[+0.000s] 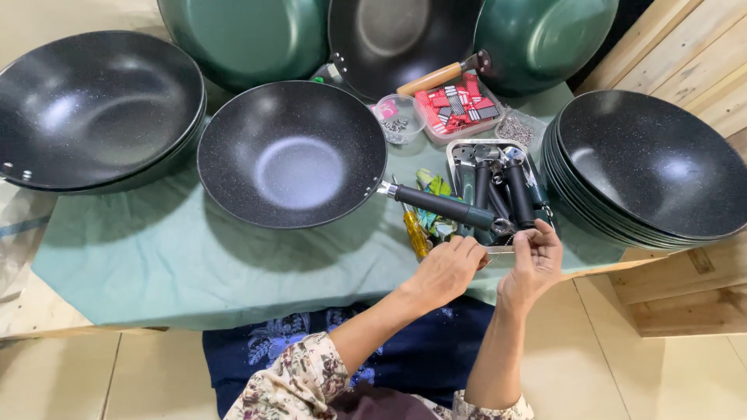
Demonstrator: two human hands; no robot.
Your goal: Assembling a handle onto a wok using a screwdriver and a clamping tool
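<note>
A black speckled wok (pixel 292 154) lies on the green cloth (pixel 171 257), its dark handle (pixel 443 207) pointing right toward me. My left hand (pixel 445 271) and my right hand (pixel 534 260) meet just below the handle's end, fingertips pinched on something small and thin; what it is I cannot tell. A yellow-handled screwdriver (pixel 415 232) lies just left of my left hand. Beside my right hand, a metal tray (pixel 454 155) holds several loose dark handles (pixel 517 190).
Stacks of black woks sit at the left (pixel 93 105) and right (pixel 654 167); green woks (pixel 249 35) lean at the back. A small clear cup of screws (pixel 397 118), a tray of red packets (pixel 459 105) and a wooden-handled wok (pixel 393 39) are behind. A wooden pallet (pixel 685 295) stands right.
</note>
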